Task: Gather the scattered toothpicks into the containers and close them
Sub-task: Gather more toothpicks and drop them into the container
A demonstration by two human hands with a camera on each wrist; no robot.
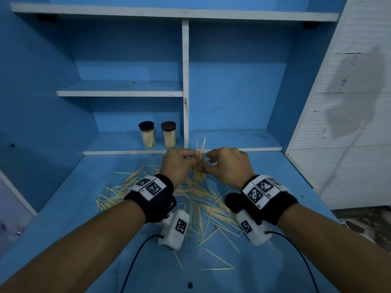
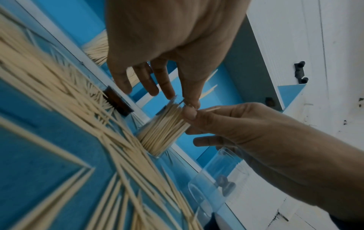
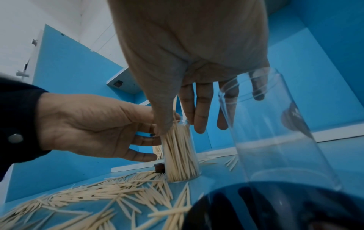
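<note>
An open clear container (image 1: 198, 175) packed with upright toothpicks stands on the blue table (image 1: 84, 208), and both hands meet over its mouth. My left hand (image 1: 191, 155) pinches a few toothpicks (image 1: 201, 145) that stick up above the fingers. My right hand (image 1: 211, 156) pinches a toothpick (image 2: 212, 109) between thumb and forefinger just over the container (image 3: 181, 154). Many loose toothpicks (image 1: 201, 208) lie scattered in front of it. An empty clear container (image 3: 275, 132) stands near my right wrist, and a dark lid (image 3: 159, 167) lies beside the full one.
Two lidded containers of toothpicks (image 1: 147, 134) (image 1: 168, 134) stand on the low shelf behind, left of the white divider (image 1: 185, 81). Blue shelf walls close in the back and left. A white panel (image 1: 349, 123) stands to the right.
</note>
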